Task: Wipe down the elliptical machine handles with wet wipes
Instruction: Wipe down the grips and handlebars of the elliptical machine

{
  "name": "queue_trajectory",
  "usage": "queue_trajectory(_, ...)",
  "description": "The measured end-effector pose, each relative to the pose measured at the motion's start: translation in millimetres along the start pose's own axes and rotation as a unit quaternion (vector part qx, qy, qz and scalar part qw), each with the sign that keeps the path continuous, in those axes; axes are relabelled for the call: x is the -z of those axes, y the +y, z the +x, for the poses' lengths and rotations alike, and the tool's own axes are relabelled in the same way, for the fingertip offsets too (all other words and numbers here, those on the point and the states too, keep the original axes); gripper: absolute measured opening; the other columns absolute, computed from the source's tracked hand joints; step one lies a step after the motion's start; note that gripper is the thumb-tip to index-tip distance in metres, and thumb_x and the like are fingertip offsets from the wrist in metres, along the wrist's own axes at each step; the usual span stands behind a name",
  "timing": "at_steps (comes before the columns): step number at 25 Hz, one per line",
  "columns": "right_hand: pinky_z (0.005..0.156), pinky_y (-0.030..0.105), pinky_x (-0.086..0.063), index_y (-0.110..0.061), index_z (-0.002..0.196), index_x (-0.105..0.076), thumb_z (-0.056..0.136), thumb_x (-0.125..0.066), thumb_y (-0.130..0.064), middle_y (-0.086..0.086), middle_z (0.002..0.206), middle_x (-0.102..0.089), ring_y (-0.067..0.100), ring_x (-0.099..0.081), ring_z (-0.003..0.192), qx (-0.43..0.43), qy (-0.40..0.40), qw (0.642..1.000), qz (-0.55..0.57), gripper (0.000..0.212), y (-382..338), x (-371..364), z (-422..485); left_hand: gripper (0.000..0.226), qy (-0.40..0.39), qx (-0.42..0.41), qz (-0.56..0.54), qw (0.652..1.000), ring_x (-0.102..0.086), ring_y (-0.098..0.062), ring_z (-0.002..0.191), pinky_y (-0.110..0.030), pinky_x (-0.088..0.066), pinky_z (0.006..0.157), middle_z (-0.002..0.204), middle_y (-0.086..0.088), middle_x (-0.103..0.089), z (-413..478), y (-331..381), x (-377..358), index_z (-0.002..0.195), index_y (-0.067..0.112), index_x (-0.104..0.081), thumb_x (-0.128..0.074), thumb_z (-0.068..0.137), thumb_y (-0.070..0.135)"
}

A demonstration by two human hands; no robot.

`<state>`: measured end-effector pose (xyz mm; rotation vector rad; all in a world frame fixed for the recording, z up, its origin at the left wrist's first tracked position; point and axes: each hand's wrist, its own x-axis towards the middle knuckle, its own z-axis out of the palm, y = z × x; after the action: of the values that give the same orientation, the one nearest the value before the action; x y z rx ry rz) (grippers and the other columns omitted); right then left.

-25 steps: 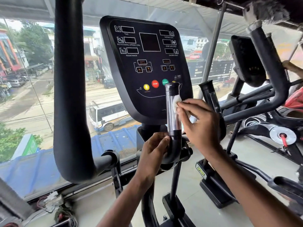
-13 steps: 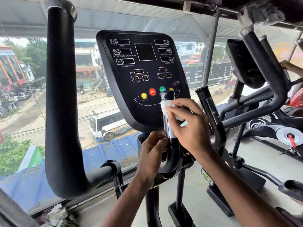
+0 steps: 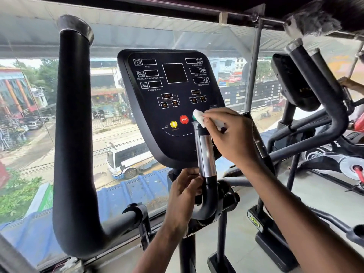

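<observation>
- The white wet wipe (image 3: 198, 115) is pinched in the fingertips of the right hand (image 3: 231, 139) and pressed onto the top end of the short handle (image 3: 206, 154), in front of the lower right part of the console (image 3: 169, 107).
- The short handle is seen upright, with a black cap on top, a chrome sleeve in the middle and a black bend below that curves towards the machine's post.
- The right hand is clenched on the wipe; its fingers are curled over the cap, and the arm is brought in from the lower right.
- The left hand (image 3: 184, 191) is wrapped round the black bend just below the chrome sleeve, grasping it from the left.
- A second short handle (image 3: 259, 143) is partly hidden behind the right hand and wrist.
- On the black console, dark display windows are set above a yellow button (image 3: 173, 124) and a red STOP button (image 3: 184, 119); the wipe is held just beside the red one.
- A tall padded handle (image 3: 72, 134) is seen at the left, rising from a low joint to a capped end.
- A neighbouring machine (image 3: 332, 123) is placed at the right, on the grey floor (image 3: 325, 194).
- Through the window, a white bus (image 3: 130, 160) and a blue roof (image 3: 126, 196) are seen below.
</observation>
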<state>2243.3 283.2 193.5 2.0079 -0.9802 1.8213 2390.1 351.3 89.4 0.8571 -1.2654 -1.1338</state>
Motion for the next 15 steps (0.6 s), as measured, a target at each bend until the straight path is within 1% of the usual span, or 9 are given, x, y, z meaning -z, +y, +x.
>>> queue_trajectory(3,0.074,0.014,-0.051,-0.015,0.107,-0.083,0.098,-0.065,-0.013,-0.008,0.094,-0.079,-0.004,-0.068,0.084,-0.032,-0.164,0.986,0.015,0.02,-1.5,2.2,22.9,0.03,0.005,0.002,0.01,1.0,-0.071,-0.029,0.097,-0.032,-0.056,0.085,0.103,-0.015,-0.075,0.1,-1.0,-0.3,0.106,0.014,-0.07,-0.058,0.084,0.029)
queue_trajectory(5,0.068,0.008,-0.043,-0.016,0.112,-0.081,0.1,-0.064,-0.015,-0.014,0.088,-0.077,-0.003,-0.066,0.077,-0.011,-0.24,0.971,0.003,0.021,-0.4,6.3,31.0,0.03,0.009,0.007,0.013,1.0,-0.071,-0.031,0.1,-0.038,-0.055,0.089,0.103,-0.014,-0.075,-0.2,-1.5,-0.9,0.106,0.016,-0.07,-0.057,0.083,0.03)
queue_trajectory(6,0.07,0.008,-0.043,-0.015,0.113,-0.08,0.1,-0.065,-0.015,-0.011,0.09,-0.077,0.002,-0.067,0.08,0.021,-0.245,0.969,-0.004,0.021,-0.4,8.1,32.4,0.029,0.011,0.009,0.014,1.0,-0.071,-0.031,0.1,-0.04,-0.055,0.091,0.103,-0.013,-0.075,-0.5,-1.8,-1.1,0.106,0.017,-0.07,-0.058,0.083,0.03)
queue_trajectory(8,0.076,0.015,-0.049,-0.011,0.107,-0.08,0.097,-0.068,-0.017,-0.003,0.096,-0.078,0.008,-0.067,0.084,0.059,-0.204,0.977,-0.01,0.017,-0.8,10.7,30.0,0.028,0.01,0.01,0.013,1.0,-0.071,-0.033,0.101,-0.042,-0.055,0.092,0.102,-0.012,-0.076,-0.8,-2.2,-0.4,0.104,0.02,-0.071,-0.059,0.082,0.032)
queue_trajectory(10,0.072,0.027,-0.051,-0.012,0.096,-0.078,0.096,-0.067,-0.023,-0.001,0.091,-0.076,0.012,-0.066,0.079,0.05,-0.149,0.987,-0.042,0.016,-0.6,6.3,24.1,0.03,0.008,0.009,0.015,1.0,-0.071,-0.035,0.102,-0.044,-0.055,0.092,0.103,-0.013,-0.076,-1.4,-1.9,0.6,0.106,0.02,-0.071,-0.06,0.081,0.034)
queue_trajectory(11,0.071,0.032,-0.051,-0.013,0.095,-0.078,0.097,-0.063,-0.029,-0.001,0.088,-0.075,0.014,-0.065,0.077,0.041,-0.141,0.987,-0.061,0.022,-1.3,1.9,22.9,0.031,0.008,0.009,0.015,1.0,-0.07,-0.037,0.103,-0.045,-0.055,0.093,0.103,-0.013,-0.076,-1.2,-1.3,1.1,0.107,0.018,-0.07,-0.059,0.082,0.034)
queue_trajectory(12,0.07,0.033,-0.051,-0.015,0.097,-0.079,0.098,-0.058,-0.034,-0.001,0.088,-0.075,0.013,-0.065,0.077,0.031,-0.156,0.985,-0.071,0.029,-1.5,-3.0,21.9,0.031,0.007,0.01,0.014,1.0,-0.07,-0.038,0.104,-0.045,-0.055,0.092,0.103,-0.014,-0.076,-0.8,-1.0,1.3,0.108,0.017,-0.07,-0.058,0.083,0.032)
queue_trajectory(13,0.071,0.029,-0.05,-0.017,0.102,-0.08,0.1,-0.055,-0.035,-0.002,0.092,-0.076,0.009,-0.063,0.079,0.027,-0.183,0.98,-0.068,0.031,-1.3,-6.0,21.0,0.03,0.006,0.011,0.014,1.0,-0.07,-0.038,0.104,-0.043,-0.055,0.091,0.102,-0.014,-0.076,-1.1,-1.0,1.1,0.107,0.017,-0.07,-0.058,0.084,0.031)
queue_trajectory(15,0.077,0.015,-0.045,-0.017,0.111,-0.08,0.1,-0.061,-0.027,-0.004,0.102,-0.078,0.001,-0.061,0.086,0.045,-0.21,0.976,-0.039,0.024,-0.6,-4.8,20.8,0.027,0.005,0.013,0.015,1.0,-0.07,-0.037,0.103,-0.038,-0.055,0.088,0.102,-0.013,-0.076,-1.5,-0.5,-0.1,0.104,0.019,-0.071,-0.058,0.084,0.03)
